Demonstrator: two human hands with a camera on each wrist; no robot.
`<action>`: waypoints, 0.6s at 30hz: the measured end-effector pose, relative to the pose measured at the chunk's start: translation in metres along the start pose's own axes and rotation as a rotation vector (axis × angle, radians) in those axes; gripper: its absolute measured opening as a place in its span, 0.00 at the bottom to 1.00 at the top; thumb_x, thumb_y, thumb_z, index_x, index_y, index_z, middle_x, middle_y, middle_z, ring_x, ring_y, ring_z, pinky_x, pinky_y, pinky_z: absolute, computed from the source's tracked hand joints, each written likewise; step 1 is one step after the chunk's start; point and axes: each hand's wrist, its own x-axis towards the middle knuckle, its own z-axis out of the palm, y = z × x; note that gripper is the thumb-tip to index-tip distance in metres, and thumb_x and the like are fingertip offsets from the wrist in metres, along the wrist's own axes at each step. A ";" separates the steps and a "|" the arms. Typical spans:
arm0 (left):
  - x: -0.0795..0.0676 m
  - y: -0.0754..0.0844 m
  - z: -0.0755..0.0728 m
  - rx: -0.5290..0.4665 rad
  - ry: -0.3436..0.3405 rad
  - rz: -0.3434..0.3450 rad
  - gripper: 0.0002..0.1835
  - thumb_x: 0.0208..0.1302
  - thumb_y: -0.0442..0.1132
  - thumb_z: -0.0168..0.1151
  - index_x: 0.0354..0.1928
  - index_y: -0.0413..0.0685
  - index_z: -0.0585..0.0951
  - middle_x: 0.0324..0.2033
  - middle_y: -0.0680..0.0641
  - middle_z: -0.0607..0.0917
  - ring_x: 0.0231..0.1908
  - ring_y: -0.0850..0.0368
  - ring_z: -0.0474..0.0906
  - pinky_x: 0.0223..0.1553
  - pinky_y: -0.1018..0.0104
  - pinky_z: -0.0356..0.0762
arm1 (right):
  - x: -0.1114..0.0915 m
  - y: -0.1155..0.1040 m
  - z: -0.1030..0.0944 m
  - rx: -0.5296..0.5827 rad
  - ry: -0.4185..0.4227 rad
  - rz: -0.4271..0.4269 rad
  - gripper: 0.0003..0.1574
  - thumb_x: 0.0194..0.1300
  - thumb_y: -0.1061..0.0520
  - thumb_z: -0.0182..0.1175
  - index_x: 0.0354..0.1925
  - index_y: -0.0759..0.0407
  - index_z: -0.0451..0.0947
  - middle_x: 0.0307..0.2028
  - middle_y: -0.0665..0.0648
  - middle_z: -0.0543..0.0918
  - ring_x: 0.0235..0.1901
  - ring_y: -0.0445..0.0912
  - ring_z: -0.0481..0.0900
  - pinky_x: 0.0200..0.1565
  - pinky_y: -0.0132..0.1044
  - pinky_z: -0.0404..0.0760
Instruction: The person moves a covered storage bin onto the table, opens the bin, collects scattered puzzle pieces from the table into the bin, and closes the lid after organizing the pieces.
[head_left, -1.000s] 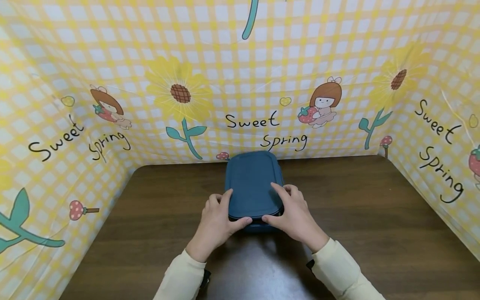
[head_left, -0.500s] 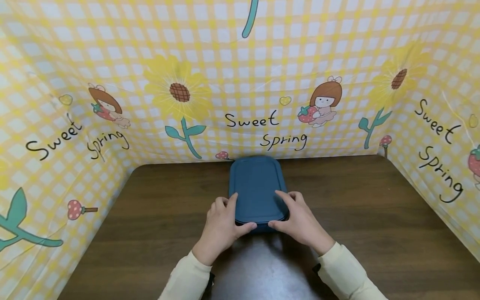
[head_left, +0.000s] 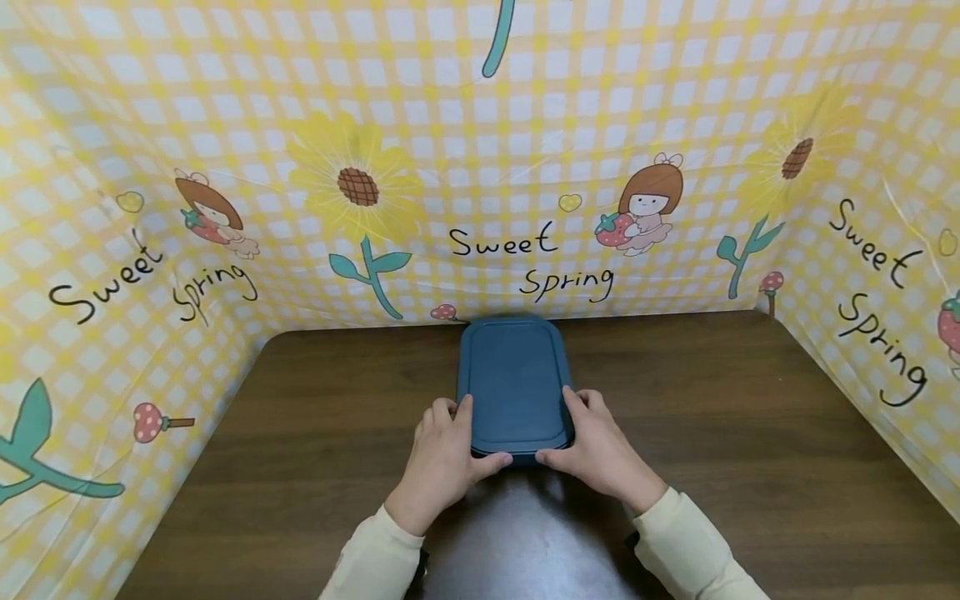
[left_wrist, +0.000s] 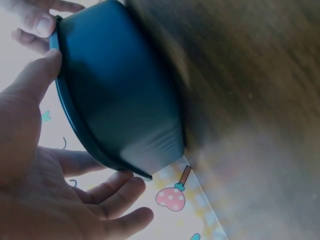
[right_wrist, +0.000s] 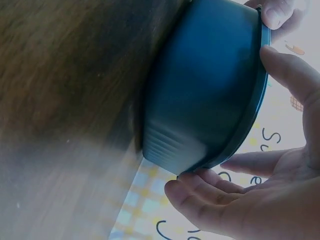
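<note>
A dark blue rectangular food container (left_wrist: 120,85) stands on the table, its matching lid (head_left: 513,383) lying level on top. At the near left corner my left hand (head_left: 442,458) holds the lid's rim, thumb on the front edge and fingers along the left side. My right hand (head_left: 609,457) mirrors it at the near right corner. In both wrist views the thumbs press at the rim, while other fingertips (right_wrist: 187,180) reach its side edge. The container's inside is hidden under the lid.
The brown wooden table (head_left: 337,400) extends to both sides of the container. Behind and at the sides hangs a yellow checked cloth (head_left: 480,150) with printed flowers and figures. The container's far end is close to the back cloth.
The lid was tilted with a gap at the front edge; it has come down level on the container. Both hands have moved slightly toward the near edge and right with it.
</note>
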 end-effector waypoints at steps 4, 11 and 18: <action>0.001 -0.001 0.001 0.006 -0.025 -0.003 0.53 0.55 0.63 0.74 0.70 0.29 0.68 0.56 0.30 0.70 0.54 0.37 0.68 0.58 0.42 0.67 | 0.000 0.003 0.000 -0.024 0.004 -0.006 0.64 0.56 0.45 0.77 0.75 0.74 0.54 0.64 0.72 0.65 0.59 0.60 0.70 0.56 0.53 0.75; 0.000 0.002 -0.001 0.102 -0.003 0.052 0.52 0.57 0.65 0.70 0.67 0.26 0.70 0.53 0.29 0.72 0.51 0.37 0.70 0.57 0.40 0.68 | 0.000 0.003 0.000 -0.065 -0.015 0.013 0.64 0.56 0.43 0.77 0.75 0.71 0.56 0.65 0.71 0.65 0.59 0.60 0.71 0.54 0.54 0.76; 0.002 -0.004 -0.008 0.150 -0.048 0.064 0.52 0.60 0.70 0.63 0.67 0.28 0.70 0.53 0.29 0.74 0.51 0.36 0.73 0.56 0.39 0.70 | 0.001 0.002 -0.005 -0.064 -0.046 -0.005 0.61 0.61 0.38 0.71 0.76 0.69 0.55 0.66 0.70 0.66 0.59 0.60 0.72 0.55 0.55 0.75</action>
